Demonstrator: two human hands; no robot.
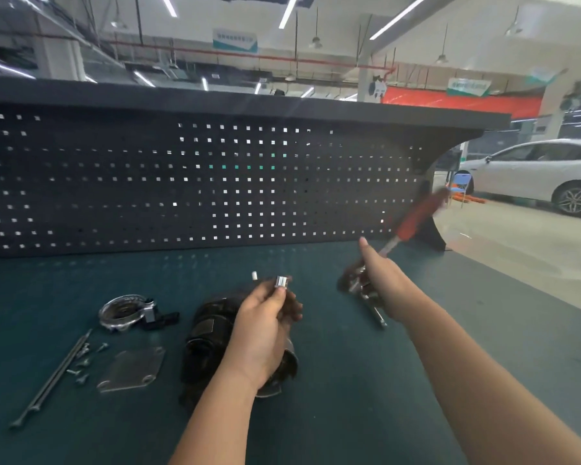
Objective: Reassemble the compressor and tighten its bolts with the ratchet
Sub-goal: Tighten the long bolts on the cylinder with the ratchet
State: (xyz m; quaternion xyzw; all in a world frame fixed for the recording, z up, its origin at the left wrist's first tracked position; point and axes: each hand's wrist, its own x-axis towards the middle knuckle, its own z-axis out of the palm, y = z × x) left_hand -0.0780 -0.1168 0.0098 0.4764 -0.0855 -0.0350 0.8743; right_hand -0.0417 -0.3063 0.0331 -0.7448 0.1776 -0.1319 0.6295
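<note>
Socket pinched in left fingertips, ratchet gripped in the right, both raised over the workbench.

Left fingertips pinch a small chrome socket: hard, smooth, light, likely slippery, so it is best held round its sides. The left hand hovers over the dark compressor body, which looks heavy and rigid, lying near the workbench front edge. The right hand curls round the ratchet near its head, red handle blurred. Cover plate, bolts and end housing lie left of the body.
</note>
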